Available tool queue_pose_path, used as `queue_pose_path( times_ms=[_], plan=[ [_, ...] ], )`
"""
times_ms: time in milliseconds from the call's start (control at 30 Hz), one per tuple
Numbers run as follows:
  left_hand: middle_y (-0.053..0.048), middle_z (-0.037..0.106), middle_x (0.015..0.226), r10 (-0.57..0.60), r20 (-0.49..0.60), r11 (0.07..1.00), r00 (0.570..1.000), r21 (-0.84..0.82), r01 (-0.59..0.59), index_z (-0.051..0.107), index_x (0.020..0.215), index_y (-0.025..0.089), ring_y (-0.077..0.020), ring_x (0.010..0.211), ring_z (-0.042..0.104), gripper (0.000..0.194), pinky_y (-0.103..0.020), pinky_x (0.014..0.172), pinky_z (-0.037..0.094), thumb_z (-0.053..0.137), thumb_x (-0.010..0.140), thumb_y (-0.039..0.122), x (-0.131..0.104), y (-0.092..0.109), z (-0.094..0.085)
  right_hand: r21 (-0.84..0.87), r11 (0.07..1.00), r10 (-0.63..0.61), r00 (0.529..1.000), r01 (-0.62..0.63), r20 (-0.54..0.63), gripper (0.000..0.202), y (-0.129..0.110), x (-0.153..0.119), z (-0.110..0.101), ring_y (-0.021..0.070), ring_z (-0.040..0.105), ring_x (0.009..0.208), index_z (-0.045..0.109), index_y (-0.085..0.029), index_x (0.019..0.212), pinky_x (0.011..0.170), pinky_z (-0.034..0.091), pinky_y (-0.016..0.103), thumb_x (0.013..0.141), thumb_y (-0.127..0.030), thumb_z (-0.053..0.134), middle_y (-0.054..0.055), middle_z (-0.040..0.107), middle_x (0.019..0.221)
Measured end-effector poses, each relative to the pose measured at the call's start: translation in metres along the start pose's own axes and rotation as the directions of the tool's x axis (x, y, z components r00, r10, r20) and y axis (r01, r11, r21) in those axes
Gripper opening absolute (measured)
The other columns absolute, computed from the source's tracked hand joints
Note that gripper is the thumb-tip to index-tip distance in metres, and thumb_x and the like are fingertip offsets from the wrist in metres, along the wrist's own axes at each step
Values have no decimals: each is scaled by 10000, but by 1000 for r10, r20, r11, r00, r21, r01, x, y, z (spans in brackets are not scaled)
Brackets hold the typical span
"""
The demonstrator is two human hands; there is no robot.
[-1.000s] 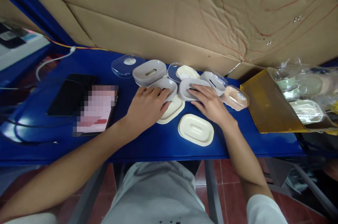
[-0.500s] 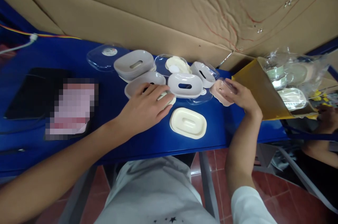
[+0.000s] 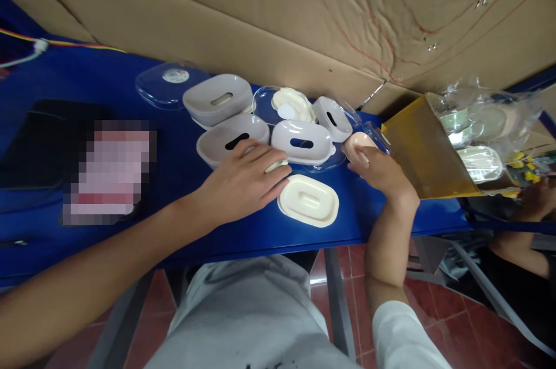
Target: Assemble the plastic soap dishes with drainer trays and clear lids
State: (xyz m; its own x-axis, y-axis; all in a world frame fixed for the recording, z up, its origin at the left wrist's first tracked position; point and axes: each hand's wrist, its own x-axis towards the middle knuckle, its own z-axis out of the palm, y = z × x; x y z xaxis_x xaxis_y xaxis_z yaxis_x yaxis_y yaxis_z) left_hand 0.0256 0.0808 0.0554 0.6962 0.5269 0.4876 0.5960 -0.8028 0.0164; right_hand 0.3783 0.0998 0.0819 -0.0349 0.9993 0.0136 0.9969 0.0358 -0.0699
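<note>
Now the right hand (image 3: 384, 172) has its fingers and thumb drawn in narrow on the pink dish (image 3: 359, 141), directly on its surface, and the clear cover (image 3: 377, 134) that lay over it has moved just behind, towards the box (image 3: 423, 154). So dish and cover look separate, though the fingers hide part of the contact. The left hand (image 3: 243, 183) lies low with fingers close together, over a pale piece (image 3: 277, 165) that is mostly hidden; whether it grips that, I cannot tell. Just beyond the left fingers sit two greyish slotted trays (image 3: 208, 143), side by side, with a taller slotted tray (image 3: 197, 103) behind. Nearer the person, a cream dish (image 3: 309, 202) rests flat on the desk (image 3: 351, 215). Farther out, a large clear cover (image 3: 152, 88) lies at the back left.
</note>
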Motion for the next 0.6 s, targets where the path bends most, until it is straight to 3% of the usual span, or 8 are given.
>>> queue_pose_path(
  times_ms=[67,133,267,367,433,600],
  plan=[
    [-78,783,1210,27,-34,999,999,30,-26,779,1104,208,-285,1085,734,249,-489,1015,529,536,1095,262,0,-1,2,-96,995,33,996,-24,83,466,-3,-1,4,403,723,1236,698,-238,1388,979,603,516,940,-368,713,168,732,1404],
    [-78,785,1191,47,-56,998,997,36,-45,775,1093,198,-281,1067,737,232,-487,1004,530,551,1091,257,0,-1,4,-124,992,46,995,-34,92,441,-2,0,5,411,711,1262,680,-226,1410,1011,582,536,978,-302,639,181,705,1444],
    [-69,785,1172,76,-57,997,995,22,-74,778,1061,210,-269,1042,736,231,-479,998,524,553,1090,256,-1,-2,7,20,1000,-8,997,7,74,426,6,0,-2,387,734,1211,668,-183,1416,996,573,514,1038,-296,507,187,742,1377],
    [-74,784,1156,87,-57,996,995,10,-87,783,1059,207,-269,1025,732,232,-482,985,525,557,1084,252,-2,-4,9,193,981,-21,1000,17,18,411,14,-1,-9,348,767,1097,698,-202,1362,947,582,476,1054,-383,493,145,801,1234],
    [-78,782,1145,94,-65,996,993,10,-94,781,1060,198,-273,1018,729,231,-483,977,528,559,1083,256,-2,-5,10,244,969,-14,999,26,-52,432,16,0,-12,340,761,1117,695,-221,1363,962,574,472,1075,-447,467,134,798,1243],
    [-73,781,1151,92,-63,996,994,16,-91,779,1054,208,-270,1030,729,216,-476,990,524,569,1078,252,-2,-5,8,179,984,33,972,10,-233,469,11,11,-4,395,715,1203,674,-235,1410,1015,525,553,1071,-505,495,157,766,1332]
  ],
)
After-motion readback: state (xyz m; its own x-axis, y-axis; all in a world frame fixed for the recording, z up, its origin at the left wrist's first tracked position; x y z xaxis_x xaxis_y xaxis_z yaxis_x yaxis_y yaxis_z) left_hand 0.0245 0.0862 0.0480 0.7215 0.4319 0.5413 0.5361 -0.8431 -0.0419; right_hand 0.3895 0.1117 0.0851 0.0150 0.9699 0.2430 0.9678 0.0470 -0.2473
